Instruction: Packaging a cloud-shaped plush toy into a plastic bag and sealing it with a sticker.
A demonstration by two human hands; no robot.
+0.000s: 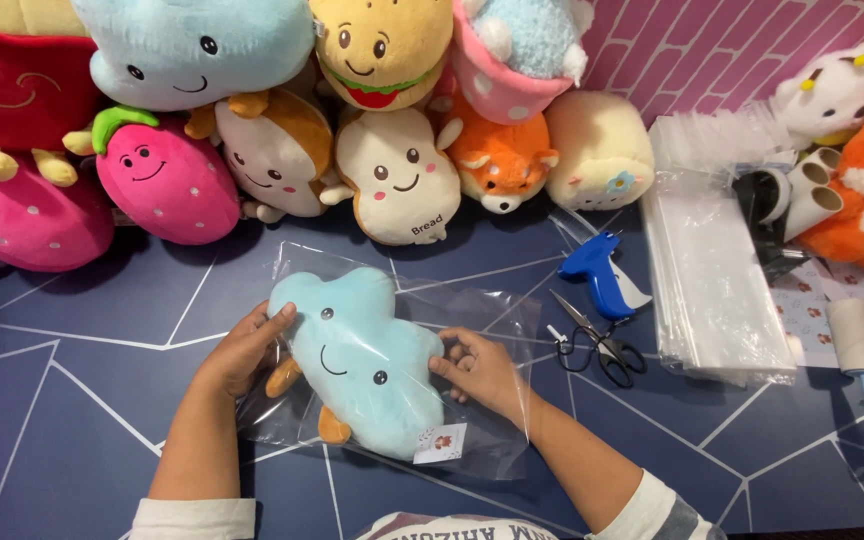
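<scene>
1. A pale blue cloud-shaped plush (357, 355) with a stitched smile, dark eyes and orange feet lies face up, tilted, at the middle of the bench, a small paper tag at its near end.
2. A clear plastic bag (492, 310) lies flat around it.

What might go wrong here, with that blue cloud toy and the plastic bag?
The thin clear bag lies wrinkled under the cloud plush; it might tear or crease as both hands press on it. The small tag could fold under. The right hand is close to open scissors, which could snag the plastic.
</scene>
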